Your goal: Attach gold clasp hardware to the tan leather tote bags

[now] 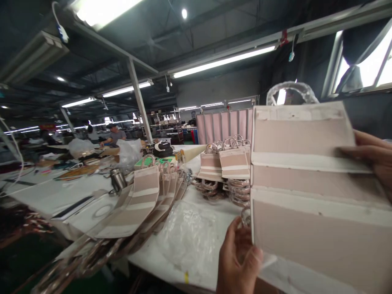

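A flat handbag panel [306,179], pinkish-beige with cream bands, is raised upright at the right, close to the camera. A plastic-wrapped handle [292,87] arches above its top edge. My left hand [237,259] is closed at the panel's lower left edge, its fingers curled behind and the thumb in front. Near those fingers, part of another wrapped handle [246,215] shows. My right hand [372,157] grips the panel's right side, slightly blurred, with some fingers hidden behind it.
Similar panels lie overlapped in a pile [134,208] on the white table [147,255]; more stand stacked behind [234,163]. Clear plastic film [190,232] lies between. A steel flask [118,179] stands at left. Farther back, a person [114,134] sits at a table.
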Motion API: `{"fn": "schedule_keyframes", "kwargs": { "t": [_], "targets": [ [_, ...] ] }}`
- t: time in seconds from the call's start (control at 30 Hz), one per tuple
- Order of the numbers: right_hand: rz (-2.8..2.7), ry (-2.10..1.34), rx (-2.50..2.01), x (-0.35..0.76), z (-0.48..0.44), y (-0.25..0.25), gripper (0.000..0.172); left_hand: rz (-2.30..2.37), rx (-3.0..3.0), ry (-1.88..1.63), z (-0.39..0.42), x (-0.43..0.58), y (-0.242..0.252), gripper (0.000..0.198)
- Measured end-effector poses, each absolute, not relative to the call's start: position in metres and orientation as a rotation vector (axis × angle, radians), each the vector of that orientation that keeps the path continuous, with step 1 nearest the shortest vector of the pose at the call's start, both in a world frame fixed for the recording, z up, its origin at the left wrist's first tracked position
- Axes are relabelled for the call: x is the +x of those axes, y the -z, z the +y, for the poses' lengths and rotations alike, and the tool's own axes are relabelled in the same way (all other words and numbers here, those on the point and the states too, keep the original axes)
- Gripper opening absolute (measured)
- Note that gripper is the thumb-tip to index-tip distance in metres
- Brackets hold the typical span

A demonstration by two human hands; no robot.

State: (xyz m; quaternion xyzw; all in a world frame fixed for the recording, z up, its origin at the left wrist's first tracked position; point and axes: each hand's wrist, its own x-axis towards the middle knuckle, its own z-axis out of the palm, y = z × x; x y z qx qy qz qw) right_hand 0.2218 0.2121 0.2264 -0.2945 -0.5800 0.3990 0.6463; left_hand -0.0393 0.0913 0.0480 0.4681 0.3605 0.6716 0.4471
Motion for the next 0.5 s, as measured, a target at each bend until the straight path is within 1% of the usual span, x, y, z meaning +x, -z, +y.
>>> {"fn": "schedule_keyframes", "kwargs": {
  "t": [0.03, 0.07, 0.13, 0.2, 0.27, 0.33, 0.4, 0.5],
  "targets": [
    [-1.265, -0.874, -0.721, 0.207, 0.225, -0.238, 0.043, 0.834, 1.124, -1.555, 0.099, -0.044, -0.049, 0.091],
    [-1.24, -0.848, -0.745, 0.193, 0.24, -0.249, 0.042, 0.807, 1.104, -1.474, 0.108, -0.049, -0.052, 0.085],
    [-1.25, -0.823, -0.743, 0.168, 0.282, -0.264, 0.042, 0.846, 1.105, -1.404, 0.128, -0.056, -0.065, 0.068],
    [-1.294, -0.802, -0.704, 0.149, 0.338, -0.266, 0.046, 0.933, 1.116, -1.427, 0.153, -0.064, -0.08, 0.058],
    [-1.393, -0.733, -0.702, 0.135, 0.401, -0.25, 0.054, 1.017, 1.124, -1.473, 0.185, -0.073, -0.09, 0.055],
    [-1.534, -0.587, -0.876, 0.124, 0.458, -0.218, 0.06, 1.112, 1.147, -1.458, 0.219, -0.083, -0.089, 0.059],
    [-1.615, -0.469, -1.154, 0.115, 0.5, -0.175, 0.062, 1.213, 1.163, -1.409, 0.25, -0.091, -0.076, 0.07],
    [-1.627, -0.382, -1.308, 0.106, 0.525, -0.113, 0.061, 1.321, 1.124, -1.369, 0.279, -0.098, -0.045, 0.088]
  ]
}}
